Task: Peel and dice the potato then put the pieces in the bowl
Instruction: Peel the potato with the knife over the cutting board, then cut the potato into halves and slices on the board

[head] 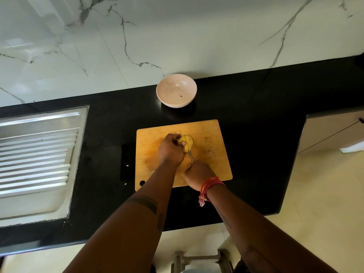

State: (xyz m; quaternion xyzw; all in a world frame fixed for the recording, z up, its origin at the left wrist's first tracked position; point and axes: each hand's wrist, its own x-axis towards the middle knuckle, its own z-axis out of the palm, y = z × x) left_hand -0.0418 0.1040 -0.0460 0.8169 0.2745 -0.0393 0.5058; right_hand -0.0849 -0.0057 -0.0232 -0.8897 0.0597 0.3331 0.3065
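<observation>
Your left-hand fingers (178, 142) curl round the peeled potato (186, 142), pinning it near the middle of the wooden cutting board (208, 150). Your right hand (199, 173), at five o'clock from the potato, has its fingers clenched round a knife (190, 156); the handle is hidden, and the thin blade runs up into a cut in the potato. The pale bowl (176, 93) stands on the black worktop (256, 115) at twelve o'clock from the board, apart from it. A steel sink drainer (39, 160) lies at nine o'clock.
</observation>
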